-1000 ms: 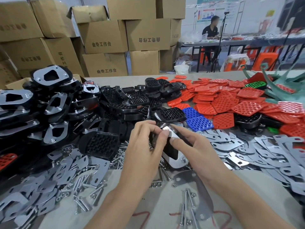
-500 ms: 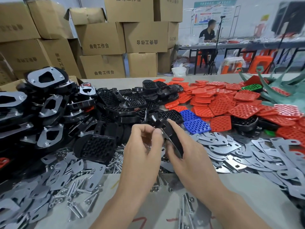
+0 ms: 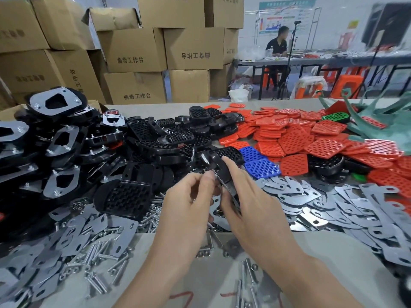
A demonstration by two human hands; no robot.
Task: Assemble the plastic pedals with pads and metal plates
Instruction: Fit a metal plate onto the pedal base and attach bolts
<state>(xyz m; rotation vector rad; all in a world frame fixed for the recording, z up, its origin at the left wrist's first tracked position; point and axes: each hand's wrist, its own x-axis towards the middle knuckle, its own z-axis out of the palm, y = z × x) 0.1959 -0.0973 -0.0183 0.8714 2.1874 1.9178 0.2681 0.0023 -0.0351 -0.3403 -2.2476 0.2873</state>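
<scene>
Both hands meet above the table's middle around one black plastic pedal (image 3: 219,165), held on edge with a metal plate (image 3: 229,191) against its underside. My right hand (image 3: 249,203) grips the pedal and plate from the right. My left hand (image 3: 189,203) pinches at the plate's near edge with thumb and forefinger; what sits between those fingertips is too small to tell. Loose black pedals (image 3: 124,196) lie just left of the hands. Red pads (image 3: 293,141) and blue pads (image 3: 260,166) lie behind to the right.
Finished pedals with plates (image 3: 55,103) are stacked at the left. Loose metal plates (image 3: 333,203) cover the right side, more plates and bolts (image 3: 100,256) the near left. Cardboard boxes (image 3: 133,50) stand behind the table. A person (image 3: 278,45) sits at a far table.
The pedal has been turned from lying flat, plate up, to standing on edge and lifted slightly. Both hands rose with it, and the view shifted a little.
</scene>
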